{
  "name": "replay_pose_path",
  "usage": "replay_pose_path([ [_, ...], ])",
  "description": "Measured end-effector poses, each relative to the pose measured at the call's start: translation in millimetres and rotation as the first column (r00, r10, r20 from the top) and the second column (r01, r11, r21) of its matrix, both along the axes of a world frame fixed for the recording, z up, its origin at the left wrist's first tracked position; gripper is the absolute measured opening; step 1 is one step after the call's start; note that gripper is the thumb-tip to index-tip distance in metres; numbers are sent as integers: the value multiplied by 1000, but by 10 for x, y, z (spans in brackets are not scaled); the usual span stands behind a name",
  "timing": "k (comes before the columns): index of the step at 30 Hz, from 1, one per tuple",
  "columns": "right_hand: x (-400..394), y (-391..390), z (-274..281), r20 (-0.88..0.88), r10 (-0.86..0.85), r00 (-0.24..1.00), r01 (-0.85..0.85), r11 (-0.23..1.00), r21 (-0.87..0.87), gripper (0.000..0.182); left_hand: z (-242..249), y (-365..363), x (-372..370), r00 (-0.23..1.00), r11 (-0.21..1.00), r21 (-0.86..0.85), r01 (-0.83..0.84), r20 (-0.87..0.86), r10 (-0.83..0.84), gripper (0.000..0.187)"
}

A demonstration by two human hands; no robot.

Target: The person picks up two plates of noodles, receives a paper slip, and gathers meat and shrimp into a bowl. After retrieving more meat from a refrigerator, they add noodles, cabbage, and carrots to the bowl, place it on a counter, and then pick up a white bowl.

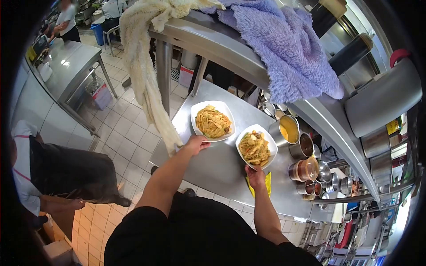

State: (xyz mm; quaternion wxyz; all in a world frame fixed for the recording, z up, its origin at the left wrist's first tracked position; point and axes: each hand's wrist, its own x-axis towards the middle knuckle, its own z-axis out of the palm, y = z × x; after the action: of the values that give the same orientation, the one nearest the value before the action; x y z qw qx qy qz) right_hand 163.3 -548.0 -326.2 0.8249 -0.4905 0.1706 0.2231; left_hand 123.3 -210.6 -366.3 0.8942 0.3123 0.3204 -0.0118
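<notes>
left hand (196, 143) on noodle plate (213, 121) rim, right hand (255, 174) on 2nd plate (256, 146)

Restaurant kitchen: steel bench (213, 164), plated noodles (213, 122), sauce pots (289, 129) in a row, tiled floor (128, 133), apron-clad staff (66, 170) close by.

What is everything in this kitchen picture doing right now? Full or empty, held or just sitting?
left plate: full of noodles, on the counter, left hand gripping its rim
right plate: full of noodles, right hand at its edge
yellow cloth: lying flat under the right hand
sauce pot: uncovered, filled with orange sauce
purple towel: draped over the shelf
cream towel: hanging down off the shelf
</notes>
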Motion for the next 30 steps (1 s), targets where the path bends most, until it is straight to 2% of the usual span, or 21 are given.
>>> replay_pose_path([
  [2, -123, -142, 55, -2, -3, 1000, 3, 1000, 20, 26, 15, -119, -202, 998, 1000, -5, -31, -47, 31, 31],
  [6, -476, -400, 126, 29, 13, 999, -16, 996, 90, 33, -10, -194, -770, 999, 999, 40, 33, 0, -33, 37],
  [8, -699, -490, 218, 52, -40, 998, 40, 999, -5, 37, 115, -171, -1074, 988, 984, 100, 148, 39, -152, 37],
  [9, -813, -522, 284, 46, -45, 998, 45, 999, -1, 37, 179, -136, -1203, 987, 983, 103, 153, 33, -157, 37],
  [11, -1111, -524, 539, 83, -7, 997, 11, 999, -40, 37, 284, -66, -1477, 919, 899, 193, 394, -86, -385, 39],
  [12, -1240, -519, 629, 74, -15, 997, 18, 999, -38, 37, 302, -50, -1608, 915, 895, 190, 403, -95, -391, 39],
  [14, -1490, -503, 768, 11, -8, 1000, 9, 995, -101, 40, 294, -25, -1874, 922, 922, 41, 386, 20, -387, 43],
  [18, -1951, -245, 1053, 35, 21, 999, -16, 989, -149, 44, 334, 23, -2283, 882, 883, 61, 465, 62, -468, 42],
  [19, -2054, -158, 1103, 30, 37, 999, -32, 986, -161, 46, 346, 57, -2358, 880, 879, 46, 474, 13, -475, 41],
  [24, -2461, 440, 1259, 21, 142, 990, -139, 985, -102, 53, 478, 465, -2887, 905, 905, 5, 424, -19, -424, 37],
  [27, -2675, 927, 1310, 13, 225, 974, -224, 973, -60, 56, 405, 840, -3246, 914, 912, 61, 405, -18, -404, 39],
  [30, -2796, 1334, 1132, 25, 303, 953, -303, 953, -16, 52, 374, 1286, -3576, 928, 926, 80, 368, -86, -362, 39],
])
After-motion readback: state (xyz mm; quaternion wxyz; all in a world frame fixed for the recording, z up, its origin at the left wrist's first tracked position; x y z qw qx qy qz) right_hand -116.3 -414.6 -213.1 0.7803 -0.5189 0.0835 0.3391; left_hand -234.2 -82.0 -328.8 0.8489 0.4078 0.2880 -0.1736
